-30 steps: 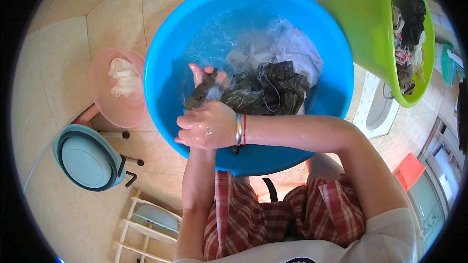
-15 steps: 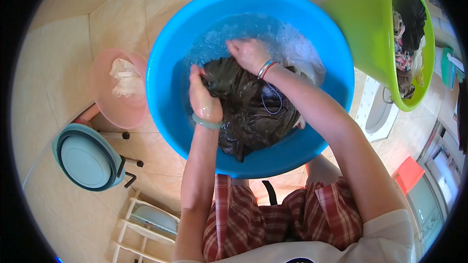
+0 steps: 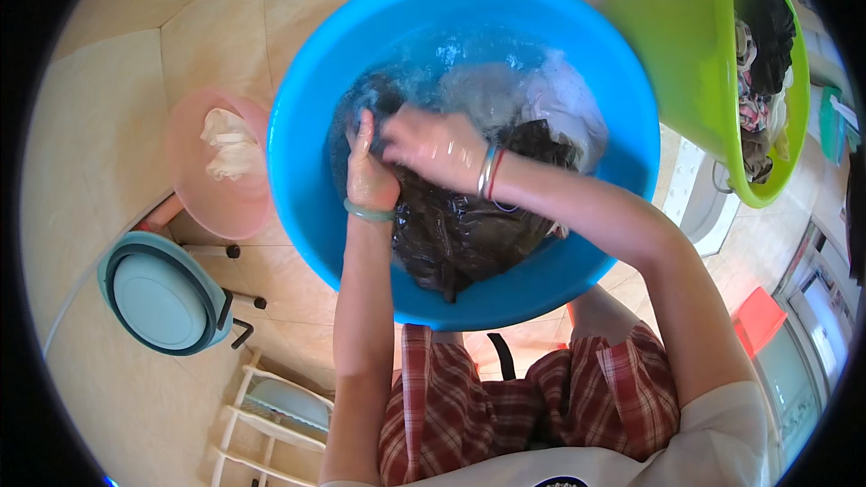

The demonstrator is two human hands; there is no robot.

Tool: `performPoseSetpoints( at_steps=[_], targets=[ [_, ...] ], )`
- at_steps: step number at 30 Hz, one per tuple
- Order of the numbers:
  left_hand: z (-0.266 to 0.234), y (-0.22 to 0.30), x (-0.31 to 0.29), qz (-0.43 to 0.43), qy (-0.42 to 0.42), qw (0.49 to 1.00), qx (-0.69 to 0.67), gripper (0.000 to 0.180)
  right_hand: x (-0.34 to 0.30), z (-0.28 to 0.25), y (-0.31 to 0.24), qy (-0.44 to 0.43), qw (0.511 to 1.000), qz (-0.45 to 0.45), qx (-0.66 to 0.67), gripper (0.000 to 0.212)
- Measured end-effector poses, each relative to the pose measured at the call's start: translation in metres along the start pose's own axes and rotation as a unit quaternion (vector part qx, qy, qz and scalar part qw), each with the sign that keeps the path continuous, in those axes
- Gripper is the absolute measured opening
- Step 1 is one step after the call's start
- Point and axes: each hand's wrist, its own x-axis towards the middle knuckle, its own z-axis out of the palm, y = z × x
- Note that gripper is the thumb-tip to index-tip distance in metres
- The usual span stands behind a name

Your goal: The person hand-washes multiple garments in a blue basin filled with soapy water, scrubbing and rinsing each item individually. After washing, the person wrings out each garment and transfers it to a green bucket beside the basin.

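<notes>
A big blue basin (image 3: pixel 307 198) holds water, a dark wet garment (image 3: pixel 469 234) and a pale grey cloth (image 3: pixel 550 104) behind it. My left hand (image 3: pixel 368 176), with a green bangle on the wrist, grips the dark garment at the basin's left side. My right hand (image 3: pixel 433 146), with thin bracelets on the wrist, lies across it and clutches the same garment, knuckles against my left hand. Part of the garment hangs over the near inner wall of the basin.
A green tub (image 3: pixel 695 54) with mixed clothes stands at the upper right. A pink bowl (image 3: pixel 194 198) with a white cloth (image 3: pixel 230 144) sits left of the basin. A grey-blue folding basin (image 3: pixel 162 293) and a white rack (image 3: pixel 271 415) lie lower left on the tiled floor.
Both hands have come together again on the left side of the basin. The right hand moved from the far side back toward the left hand, bunching the dark garment between them.
</notes>
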Motion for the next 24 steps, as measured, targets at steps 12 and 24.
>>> performPoseSetpoints(
  at_steps=[12,24],
  targets=[
    [-0.006,-0.014,-0.003,-0.159,-0.210,0.946,-0.190,0.040,0.011,0.002,-0.097,0.082,0.979,-0.146,0.111,0.027],
    [0.047,-0.020,-0.042,-0.065,0.118,0.990,-0.045,0.040,0.025,0.017,0.038,0.008,0.997,0.077,-0.021,0.020]
  ],
)
